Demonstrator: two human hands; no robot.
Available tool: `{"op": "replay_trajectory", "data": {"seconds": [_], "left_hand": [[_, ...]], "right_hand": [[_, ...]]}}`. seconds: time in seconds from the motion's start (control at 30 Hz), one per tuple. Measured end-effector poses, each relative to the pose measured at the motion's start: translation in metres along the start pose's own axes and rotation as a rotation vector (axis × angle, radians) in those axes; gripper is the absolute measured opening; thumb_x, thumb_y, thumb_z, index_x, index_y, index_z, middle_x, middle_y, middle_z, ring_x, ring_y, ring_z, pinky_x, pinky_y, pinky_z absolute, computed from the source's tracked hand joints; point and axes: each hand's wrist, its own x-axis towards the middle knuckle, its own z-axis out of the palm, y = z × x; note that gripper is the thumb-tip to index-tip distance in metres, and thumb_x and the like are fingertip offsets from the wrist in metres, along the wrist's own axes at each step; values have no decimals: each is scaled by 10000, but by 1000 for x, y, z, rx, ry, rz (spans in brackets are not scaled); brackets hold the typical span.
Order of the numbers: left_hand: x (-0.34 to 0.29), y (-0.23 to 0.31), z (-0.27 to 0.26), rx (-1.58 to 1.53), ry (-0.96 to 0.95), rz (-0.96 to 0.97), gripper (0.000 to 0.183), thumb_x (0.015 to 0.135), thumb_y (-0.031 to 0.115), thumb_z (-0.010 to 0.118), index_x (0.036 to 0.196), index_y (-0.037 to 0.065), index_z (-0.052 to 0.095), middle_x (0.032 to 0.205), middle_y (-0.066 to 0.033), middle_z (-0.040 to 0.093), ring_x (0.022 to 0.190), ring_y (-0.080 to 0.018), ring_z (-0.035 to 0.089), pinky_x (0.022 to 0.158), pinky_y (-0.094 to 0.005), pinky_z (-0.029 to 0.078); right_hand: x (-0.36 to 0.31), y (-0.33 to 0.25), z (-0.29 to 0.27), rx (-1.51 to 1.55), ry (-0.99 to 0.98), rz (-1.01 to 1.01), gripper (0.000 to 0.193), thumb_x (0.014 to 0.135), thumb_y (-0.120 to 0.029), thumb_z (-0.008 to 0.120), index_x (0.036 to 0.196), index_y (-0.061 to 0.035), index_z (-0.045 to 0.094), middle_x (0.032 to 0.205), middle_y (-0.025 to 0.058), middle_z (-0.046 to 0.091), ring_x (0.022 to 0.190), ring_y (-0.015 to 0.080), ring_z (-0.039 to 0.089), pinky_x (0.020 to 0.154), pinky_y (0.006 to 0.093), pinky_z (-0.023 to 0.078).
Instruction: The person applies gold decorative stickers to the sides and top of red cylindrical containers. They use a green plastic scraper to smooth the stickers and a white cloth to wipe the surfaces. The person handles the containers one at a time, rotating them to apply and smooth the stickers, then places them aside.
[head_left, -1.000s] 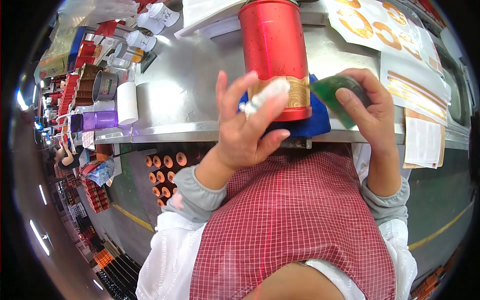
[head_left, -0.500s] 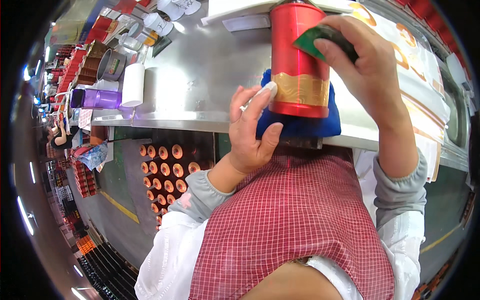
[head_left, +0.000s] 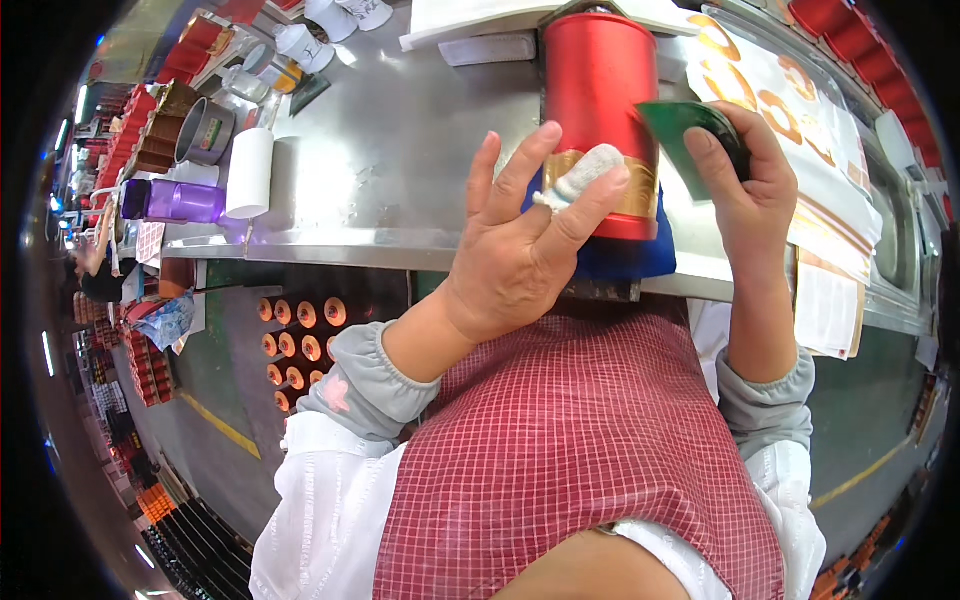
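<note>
Red canister point(head_left: 598, 95) on bench point(head_left: 400, 150) | left hand point(head_left: 520, 255) spread, steadying it | right hand point(head_left: 745, 185) pinching green card point(head_left: 680, 135) | step: smoothing gold band point(head_left: 640, 195); next needs firm strokes.

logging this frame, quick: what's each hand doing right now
Left hand: open, fingers spread, bandaged fingertip against the gold band of the red cylindrical tin.
Right hand: closed on a dark green card.

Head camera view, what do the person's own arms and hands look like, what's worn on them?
Both hands are bare, no gloves. The left hand has a white bandage wrapped around one fingertip. The right hand shows no wrapping. Each forearm ends in a grey gathered sleeve cover with an elastic cuff, the left one bearing a small pink mark, the right one plain. White sleeves show above them, beside a red-and-white checked apron.
</note>
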Motion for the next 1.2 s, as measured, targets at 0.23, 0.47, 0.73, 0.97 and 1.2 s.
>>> {"op": "replay_trajectory", "data": {"seconds": [0.23, 0.47, 0.73, 0.97, 1.2], "left_hand": [[-1, 7, 13, -246, 61, -213, 939, 768, 433, 729, 1454, -25, 280, 1367, -267, 448, 1315, -495, 341, 1088, -615, 169], [-4, -2, 19, -113, 101, -191, 865, 833, 534, 602, 1420, -47, 342, 1258, -263, 547, 1193, -445, 502, 1076, -619, 200], [-6, -3, 20, -157, 38, -212, 873, 880, 522, 564, 1432, -90, 276, 1348, -282, 471, 1250, -403, 475, 1117, -543, 197], [-4, 9, 23, -338, 49, -355, 846, 900, 490, 586, 1431, -87, 271, 1420, -281, 392, 1302, -388, 423, 1086, -420, 309], [-1, 11, 30, -436, 117, -341, 834, 914, 479, 579, 1436, -90, 263, 1444, -242, 379, 1297, -318, 434, 1070, -381, 329]], "right_hand": [[15, -31, -12, -139, -648, -302, 204, 741, -7, 725, 937, -40, 682, 792, 77, 605, 721, 230, 600, 665, 291, 479], [4, -29, -11, -90, -504, -325, 270, 689, -3, 752, 945, -51, 681, 832, 87, 599, 797, 251, 613, 690, 330, 494], [-3, -11, -15, -161, -375, -285, 184, 717, -92, 751, 872, -52, 660, 817, 90, 610, 806, 283, 601, 732, 383, 486], [-37, -2, -57, -295, -229, -231, 373, 795, 40, 612, 1155, -55, 603, 1063, 145, 627, 987, 316, 610, 856, 355, 494], [-62, 86, -217, -1411, -4, 65, 352, 802, -8, 529, 1116, -88, 667, 1381, 122, 503, 1264, 324, 462, 963, 404, 467]]}}
